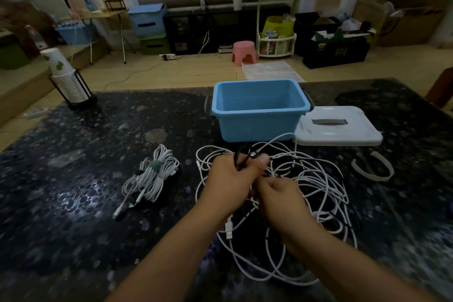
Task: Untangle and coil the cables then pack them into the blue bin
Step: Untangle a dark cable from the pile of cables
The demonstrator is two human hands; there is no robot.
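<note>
Dark speckled stone table (pixel 98 154): at frame centre, left hand (pixel 229 179) grips thin black cable (pixel 241 160) loops; right hand (pixel 282 197) pinches tangled white cables (pixel 318 179), below empty blue plastic bin (pixel 259 115).

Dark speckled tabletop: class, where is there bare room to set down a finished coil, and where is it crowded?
Free: the dark speckled tabletop between the black cup holder and the tied white cable bundle, and left of the empty blue plastic bin. Crowded: the loose white cable tangle under both hands, up to the white lid.
</note>
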